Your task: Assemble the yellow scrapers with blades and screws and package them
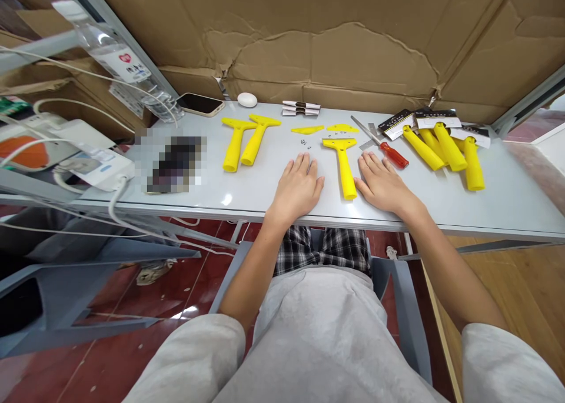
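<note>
My left hand lies flat on the grey table, fingers pointing away from me, holding nothing. My right hand rests flat too, its thumb close to a yellow scraper handle that lies between the hands with its wide head away from me. Beyond it are two yellow plastic head pieces and several small screws. A screwdriver with a red handle lies just past my right fingertips, beside a thin metal blade. Two more yellow scraper handles lie to the left.
On the right are several yellow scrapers with black-and-white cards. Folded packets, a white oval case and a phone line the back. A water bottle, power strip and cables occupy the left. Cardboard walls the back.
</note>
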A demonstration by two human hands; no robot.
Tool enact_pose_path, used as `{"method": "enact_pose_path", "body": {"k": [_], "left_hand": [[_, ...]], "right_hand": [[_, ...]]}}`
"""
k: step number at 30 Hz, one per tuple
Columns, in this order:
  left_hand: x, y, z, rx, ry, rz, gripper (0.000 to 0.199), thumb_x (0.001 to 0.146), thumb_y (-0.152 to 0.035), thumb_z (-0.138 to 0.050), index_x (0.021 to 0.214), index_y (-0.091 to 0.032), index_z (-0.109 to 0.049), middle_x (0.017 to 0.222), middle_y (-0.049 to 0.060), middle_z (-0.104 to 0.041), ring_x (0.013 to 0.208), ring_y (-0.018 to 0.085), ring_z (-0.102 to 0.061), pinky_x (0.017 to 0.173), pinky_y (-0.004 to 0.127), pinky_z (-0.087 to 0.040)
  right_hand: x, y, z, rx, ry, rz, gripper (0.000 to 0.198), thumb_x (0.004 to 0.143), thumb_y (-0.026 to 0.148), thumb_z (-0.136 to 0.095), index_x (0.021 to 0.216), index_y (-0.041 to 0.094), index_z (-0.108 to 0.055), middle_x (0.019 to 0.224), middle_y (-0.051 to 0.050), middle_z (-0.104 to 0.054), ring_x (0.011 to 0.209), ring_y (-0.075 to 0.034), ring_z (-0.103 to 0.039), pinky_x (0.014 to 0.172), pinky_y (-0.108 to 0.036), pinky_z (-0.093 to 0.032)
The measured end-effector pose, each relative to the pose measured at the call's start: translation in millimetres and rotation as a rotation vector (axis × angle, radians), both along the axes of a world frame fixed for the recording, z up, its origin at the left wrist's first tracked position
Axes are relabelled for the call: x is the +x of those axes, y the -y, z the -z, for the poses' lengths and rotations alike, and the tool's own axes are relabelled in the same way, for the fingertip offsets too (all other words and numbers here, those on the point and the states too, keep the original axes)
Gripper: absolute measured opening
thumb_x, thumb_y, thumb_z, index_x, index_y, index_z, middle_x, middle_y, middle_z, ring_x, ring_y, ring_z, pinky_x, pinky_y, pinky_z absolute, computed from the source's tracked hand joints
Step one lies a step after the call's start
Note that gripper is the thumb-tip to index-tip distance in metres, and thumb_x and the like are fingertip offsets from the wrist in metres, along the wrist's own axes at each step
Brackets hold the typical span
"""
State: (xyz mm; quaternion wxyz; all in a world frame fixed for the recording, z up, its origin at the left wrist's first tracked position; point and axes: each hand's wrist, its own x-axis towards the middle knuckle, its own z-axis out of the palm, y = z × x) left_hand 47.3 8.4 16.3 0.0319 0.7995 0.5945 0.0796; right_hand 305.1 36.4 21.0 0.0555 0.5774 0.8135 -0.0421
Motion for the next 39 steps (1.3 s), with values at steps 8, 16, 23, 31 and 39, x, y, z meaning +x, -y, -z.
{"method": "enact_pose_path", "body": {"k": [8, 16, 23, 31, 39], "left_hand": [[0.6, 0.3, -0.6, 0.031, -0.060, 0.014, 0.069, 0.126, -0.030, -0.036, 0.181, 0.008, -0.052, 0.195, 0.033, -0.044, 0.187, 0.045, -0.041, 0.154, 0.060, -0.034], [-23.2, -44.4, -44.5, 0.029, -0.128, 0.012, 0.051, 0.122, -0.035, -0.045, 0.143, -0.016, -0.087, 0.150, 0.021, -0.086, 0.142, 0.046, -0.080, 0.119, 0.061, -0.067], [-50.0, -162.0, -71.0, 0.103, -0.038, -0.162, 0.060, 0.117, -0.024, -0.045, 0.169, -0.017, -0.074, 0.172, 0.020, -0.074, 0.159, 0.042, -0.066, 0.134, 0.058, -0.052], [-68.2, -234.8, -50.3, 0.019, -0.020, -0.218, 0.065, 0.133, -0.047, -0.034, 0.179, -0.011, -0.062, 0.183, 0.011, -0.067, 0.166, 0.034, -0.057, 0.148, 0.058, -0.040], [-75.3, -233.9, -36.7, 0.137, -0.021, -0.252, 0.073, 0.133, -0.055, -0.023, 0.164, -0.014, -0.074, 0.167, 0.000, -0.078, 0.162, 0.027, -0.056, 0.140, 0.047, -0.040]], "right_hand": [[-1.9, 3.6, -1.7, 0.016, -0.012, 0.013, 0.090, 0.123, 0.051, -0.026, 0.196, -0.001, -0.031, 0.203, -0.017, -0.014, 0.196, -0.035, -0.016, 0.163, -0.062, -0.018], [1.1, 1.8, 3.9, 0.045, -0.057, -0.008, 0.088, 0.124, 0.054, -0.029, 0.194, 0.002, -0.038, 0.202, -0.017, -0.020, 0.194, -0.037, -0.022, 0.162, -0.063, -0.022], [4.3, 2.2, 6.5, 0.090, -0.110, -0.047, 0.084, 0.122, 0.052, -0.033, 0.188, 0.002, -0.048, 0.199, -0.018, -0.030, 0.191, -0.039, -0.030, 0.160, -0.067, -0.029], [4.6, 5.0, 7.3, 0.102, -0.140, -0.069, 0.081, 0.123, 0.052, -0.033, 0.187, 0.005, -0.052, 0.198, -0.018, -0.034, 0.190, -0.040, -0.032, 0.159, -0.068, -0.030], [3.5, 5.2, 6.7, 0.093, -0.147, -0.071, 0.079, 0.124, 0.050, -0.034, 0.186, 0.005, -0.052, 0.198, -0.018, -0.035, 0.190, -0.041, -0.032, 0.159, -0.068, -0.030]]}}
